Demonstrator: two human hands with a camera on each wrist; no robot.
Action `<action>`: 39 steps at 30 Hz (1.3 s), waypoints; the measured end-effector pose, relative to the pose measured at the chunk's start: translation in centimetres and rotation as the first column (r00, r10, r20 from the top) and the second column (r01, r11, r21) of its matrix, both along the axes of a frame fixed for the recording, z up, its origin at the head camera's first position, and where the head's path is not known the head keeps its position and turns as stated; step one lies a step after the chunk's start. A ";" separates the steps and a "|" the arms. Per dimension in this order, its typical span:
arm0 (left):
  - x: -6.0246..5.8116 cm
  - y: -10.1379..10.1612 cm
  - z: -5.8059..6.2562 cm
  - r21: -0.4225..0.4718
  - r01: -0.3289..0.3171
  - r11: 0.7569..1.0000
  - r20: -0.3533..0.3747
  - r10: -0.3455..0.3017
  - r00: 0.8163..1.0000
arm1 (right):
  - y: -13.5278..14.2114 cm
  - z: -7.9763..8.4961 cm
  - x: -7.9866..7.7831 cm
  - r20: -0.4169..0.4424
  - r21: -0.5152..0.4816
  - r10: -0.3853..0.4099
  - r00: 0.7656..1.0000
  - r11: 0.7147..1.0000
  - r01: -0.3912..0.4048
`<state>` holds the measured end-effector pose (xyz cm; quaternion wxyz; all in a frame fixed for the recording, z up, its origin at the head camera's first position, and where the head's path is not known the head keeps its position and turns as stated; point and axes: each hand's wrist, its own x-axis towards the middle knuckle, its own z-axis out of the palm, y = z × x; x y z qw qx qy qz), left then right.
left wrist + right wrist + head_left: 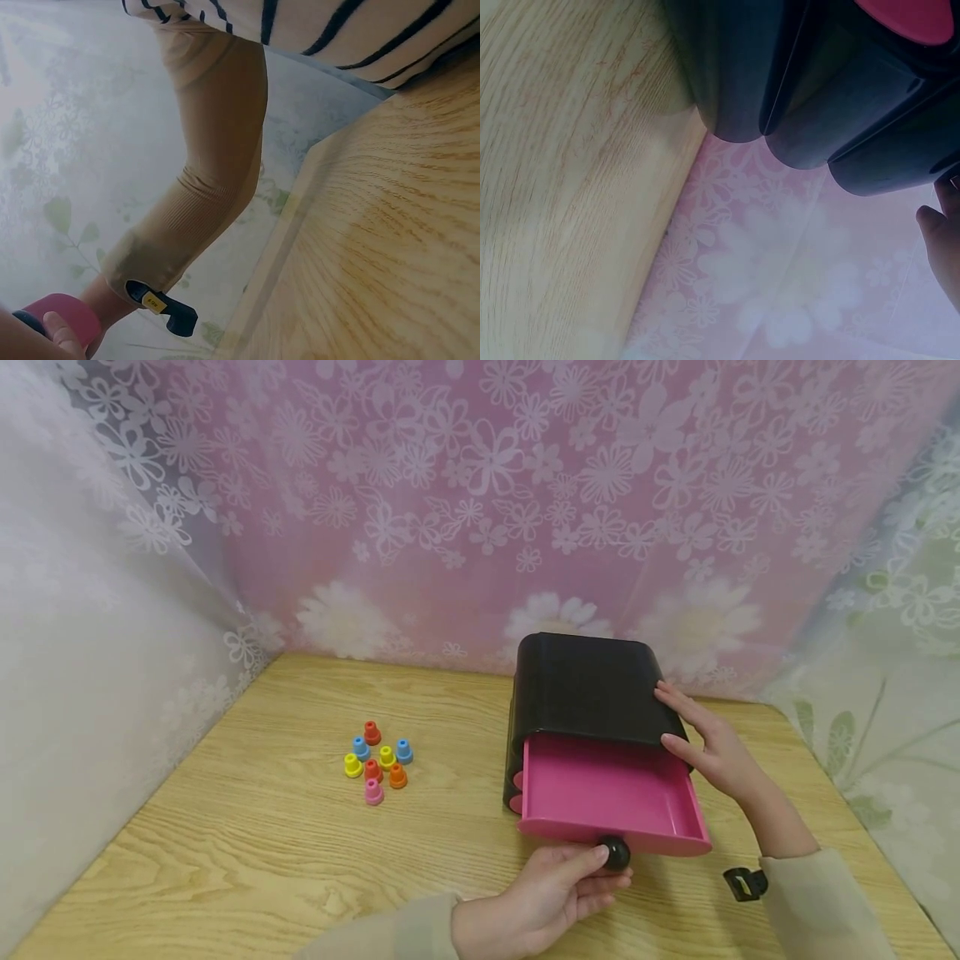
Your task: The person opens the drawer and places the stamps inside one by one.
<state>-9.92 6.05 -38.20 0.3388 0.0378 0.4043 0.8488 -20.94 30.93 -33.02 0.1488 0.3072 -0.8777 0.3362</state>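
Observation:
A black drawer cabinet (592,685) stands right of centre on the table. Its pink top drawer (600,785) is pulled out and bare inside. My left hand (547,893) pinches the drawer's round black knob (615,853) between thumb and fingers. At the cabinet's right side, my right hand (716,756) rests with extended fingers against the top edge. The right wrist view shows the cabinet's rounded black side (802,112) and part of the right hand (945,240). In the left wrist view, the pink drawer front (71,315) shows beside the left hand (60,334).
Left of the cabinet, several small stepped plastic pegs stand in a cluster, among them a red one (372,732), an orange one (397,776) and a pink one (373,792). A floral curtain (450,510) hangs behind the wooden table (247,827).

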 end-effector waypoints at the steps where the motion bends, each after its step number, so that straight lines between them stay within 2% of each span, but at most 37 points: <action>1: 0.0 0.0 -0.1 0.001 -0.001 1.000 -0.003 0.001 1.000 | 0.0 0.0 0.0 -0.001 0.002 -0.002 1.000 1.000 0.002; 11: 0.1 -0.1 -0.5 -0.005 0.002 1.000 -0.034 -0.003 0.999 | 0.2 -0.4 -0.2 -0.001 0.001 -0.006 1.000 1.000 0.006; 15: 0.0 -0.6 -1.0 -0.056 0.021 0.998 -0.100 -0.026 0.995 | 0.2 -0.5 -0.2 -0.001 0.004 -0.011 1.000 1.000 0.011; 17: -0.2 -1.2 -1.4 -0.094 0.060 0.994 -0.158 -0.074 0.985 | 0.1 -0.5 -0.1 -0.001 0.007 -0.011 1.000 1.000 0.011; 19: -0.4 -1.9 -1.8 -0.135 0.103 0.985 -0.227 -0.132 0.965 | 0.1 -0.5 -0.1 -0.001 0.007 -0.009 1.000 1.000 0.009; 21: -0.7 -2.7 -2.1 -0.180 0.116 0.977 -0.294 -0.166 0.941 | 0.0 -0.5 -0.1 -0.002 0.004 -0.005 1.000 1.000 0.005; 23: -1.1 -3.5 -2.3 -0.218 0.092 0.972 -0.344 -0.165 0.924 | 0.0 -0.5 -0.2 -0.004 -0.001 -0.003 1.000 1.000 0.003; 26: -1.9 -4.6 -2.4 -0.270 0.016 0.963 -0.397 -0.127 0.909 | 0.0 -0.5 -0.2 -0.008 -0.007 0.001 1.000 1.000 -0.001; 34: -4.0 -7.7 -2.4 -0.371 -0.125 0.920 -0.463 -0.067 0.884 | 0.0 -0.4 -0.3 -0.006 -0.020 0.018 1.000 1.000 -0.018; 37: -4.9 -8.9 -2.4 -0.390 -0.169 0.905 -0.501 -0.055 0.864 | 0.0 -0.4 -0.2 -0.010 -0.023 0.015 1.000 1.000 -0.015; 39: -5.5 -9.7 -2.4 -0.395 -0.205 0.896 -0.540 -0.046 0.841 | 0.0 -0.4 -0.2 -0.011 -0.027 0.014 1.000 1.000 -0.014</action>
